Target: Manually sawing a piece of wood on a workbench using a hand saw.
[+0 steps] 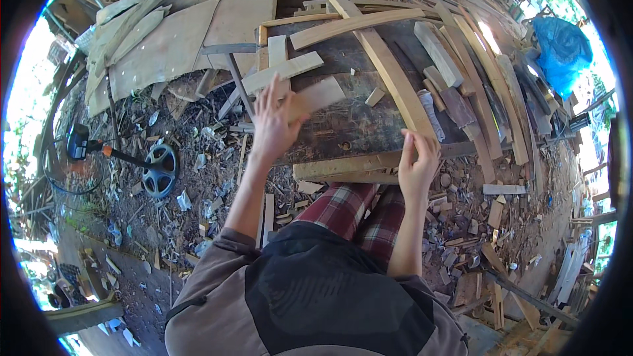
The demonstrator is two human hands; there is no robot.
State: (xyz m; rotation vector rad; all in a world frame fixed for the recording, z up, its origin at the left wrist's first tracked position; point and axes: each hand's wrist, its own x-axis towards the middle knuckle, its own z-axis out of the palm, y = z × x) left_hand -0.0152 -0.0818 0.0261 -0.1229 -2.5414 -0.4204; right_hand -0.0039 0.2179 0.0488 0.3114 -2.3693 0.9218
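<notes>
My left hand [271, 122] is over the left side of the dark workbench [330, 138], its fingers spread. A short pale wood block [318, 96], smeared by motion, lies against its thumb and forefinger. Just past the fingertips, another pale wood piece [290, 70] rests across an upright-lying short board [277, 49]. My right hand [420, 161] is at the bench's near edge, thumb and fingertips pressed together. Whatever they pinch, if anything, is hidden. Beside those fingertips is the near end of a long plank [389, 79] lying across the bench.
A small offcut [374, 97] sits mid-bench. A curved plank [359, 26] crosses the long one. More boards [484, 92] are stacked on the right, below a blue plastic bag [562, 53]. Wood scraps litter the ground, where a metal detector [159, 170] lies at left.
</notes>
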